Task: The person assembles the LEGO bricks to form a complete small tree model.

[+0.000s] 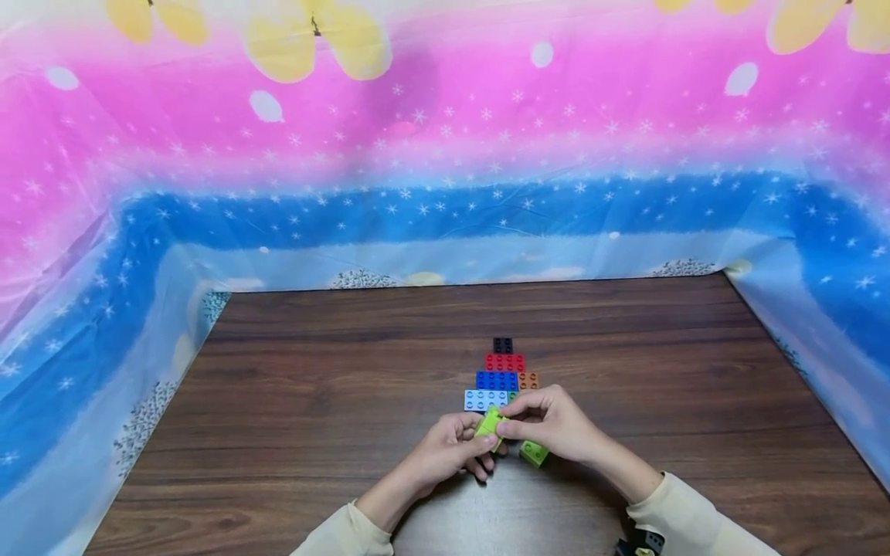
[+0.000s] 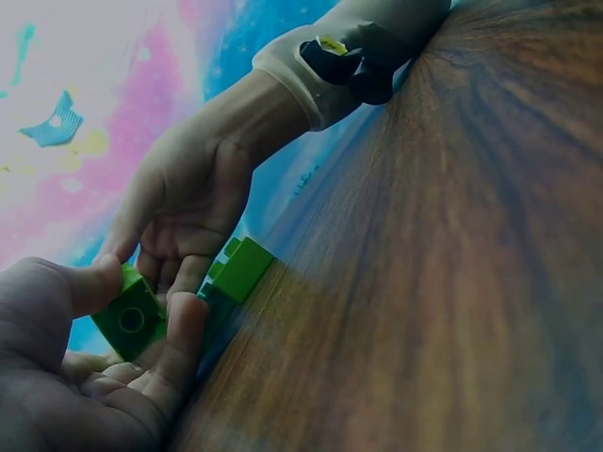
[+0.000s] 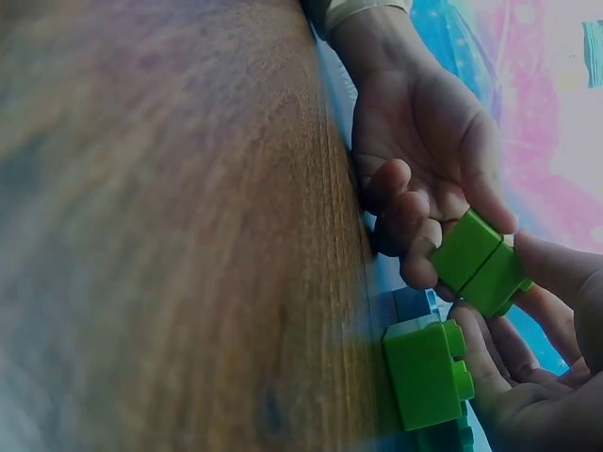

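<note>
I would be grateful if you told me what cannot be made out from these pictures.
- Head view: most of the dark green brick, hidden by the right hand.
- Head view: parts of the held lime bricks, covered by the left hand and right hand.
- Head view: the lower part of the black wrist device, cut off by the bottom edge.
- Right wrist view: the table's grain, blurred.

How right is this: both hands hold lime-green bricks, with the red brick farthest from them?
Not the red brick: the black brick lies farthest, per the head view; the left hand and right hand do hold lime-green bricks.
</note>
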`<action>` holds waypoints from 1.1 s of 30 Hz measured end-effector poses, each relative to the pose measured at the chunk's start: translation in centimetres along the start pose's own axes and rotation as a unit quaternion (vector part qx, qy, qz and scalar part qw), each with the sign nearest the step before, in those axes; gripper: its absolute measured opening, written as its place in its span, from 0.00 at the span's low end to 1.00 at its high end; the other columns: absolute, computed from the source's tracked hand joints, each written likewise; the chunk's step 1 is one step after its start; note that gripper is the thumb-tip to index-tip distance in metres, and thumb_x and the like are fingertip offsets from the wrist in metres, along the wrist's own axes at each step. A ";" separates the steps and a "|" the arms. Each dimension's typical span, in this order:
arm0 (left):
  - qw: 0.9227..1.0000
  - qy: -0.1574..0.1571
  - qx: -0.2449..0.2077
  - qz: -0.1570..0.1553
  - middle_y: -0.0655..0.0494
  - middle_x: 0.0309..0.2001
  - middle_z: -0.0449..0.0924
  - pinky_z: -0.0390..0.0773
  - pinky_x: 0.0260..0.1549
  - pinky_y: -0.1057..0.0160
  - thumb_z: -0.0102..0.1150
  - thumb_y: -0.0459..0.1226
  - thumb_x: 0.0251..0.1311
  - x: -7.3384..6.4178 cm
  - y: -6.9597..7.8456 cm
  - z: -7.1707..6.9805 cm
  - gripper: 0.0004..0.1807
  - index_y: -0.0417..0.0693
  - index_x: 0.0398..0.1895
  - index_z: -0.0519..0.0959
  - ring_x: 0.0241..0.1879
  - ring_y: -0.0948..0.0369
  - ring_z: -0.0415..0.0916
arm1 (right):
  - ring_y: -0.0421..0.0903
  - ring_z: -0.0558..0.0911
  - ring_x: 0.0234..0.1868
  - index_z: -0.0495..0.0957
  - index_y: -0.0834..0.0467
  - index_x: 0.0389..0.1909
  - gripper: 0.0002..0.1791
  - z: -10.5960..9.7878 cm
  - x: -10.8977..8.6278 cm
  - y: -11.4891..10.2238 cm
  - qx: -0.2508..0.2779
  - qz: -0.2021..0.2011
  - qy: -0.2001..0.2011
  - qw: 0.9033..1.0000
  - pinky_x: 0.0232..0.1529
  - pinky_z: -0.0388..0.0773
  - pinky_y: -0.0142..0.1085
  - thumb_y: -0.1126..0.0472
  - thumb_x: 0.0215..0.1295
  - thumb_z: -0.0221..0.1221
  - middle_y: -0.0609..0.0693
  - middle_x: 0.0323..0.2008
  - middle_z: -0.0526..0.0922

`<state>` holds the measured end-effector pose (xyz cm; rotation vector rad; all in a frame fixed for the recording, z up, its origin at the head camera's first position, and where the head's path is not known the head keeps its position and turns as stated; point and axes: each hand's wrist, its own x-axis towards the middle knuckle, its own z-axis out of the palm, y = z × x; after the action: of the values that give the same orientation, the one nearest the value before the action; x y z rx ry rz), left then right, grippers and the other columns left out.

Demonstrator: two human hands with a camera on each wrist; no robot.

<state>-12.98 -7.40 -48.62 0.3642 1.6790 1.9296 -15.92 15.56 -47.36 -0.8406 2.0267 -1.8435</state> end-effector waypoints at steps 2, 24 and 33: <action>1.000 0.001 0.002 -0.002 0.49 0.34 0.86 0.85 0.28 0.69 0.59 0.33 0.76 0.0 0.0 0.0 0.15 0.26 0.53 0.78 0.28 0.64 0.81 | 0.40 0.88 0.35 0.85 0.75 0.45 0.09 0.0 0.0 0.1 0.003 -0.003 0.000 1.000 0.36 0.89 0.34 0.73 0.67 0.67 0.67 0.40 0.88; 0.999 -0.031 -0.009 -0.024 0.32 0.48 0.86 0.85 0.28 0.67 0.59 0.35 0.77 0.2 0.5 -0.1 0.14 0.29 0.53 0.75 0.30 0.63 0.83 | 0.31 0.69 0.18 0.83 0.45 0.29 0.09 -2.0 -1.4 -5.2 -0.372 0.043 -0.100 0.922 0.18 0.71 0.29 0.55 0.68 0.72 0.32 0.23 0.79; 0.999 -0.023 -0.016 -0.036 0.35 0.46 0.87 0.86 0.29 0.66 0.59 0.35 0.76 0.0 0.6 -0.1 0.11 0.34 0.52 0.76 0.30 0.62 0.84 | 0.33 0.67 0.19 0.77 0.48 0.21 0.18 0.1 -1.4 -4.7 -0.475 0.080 -0.110 0.869 0.20 0.70 0.30 0.55 0.53 0.81 0.35 0.20 0.74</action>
<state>-13.15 -7.51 -48.05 0.3293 1.6091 1.8787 -13.62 16.18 -43.05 -0.9760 2.7032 -0.5237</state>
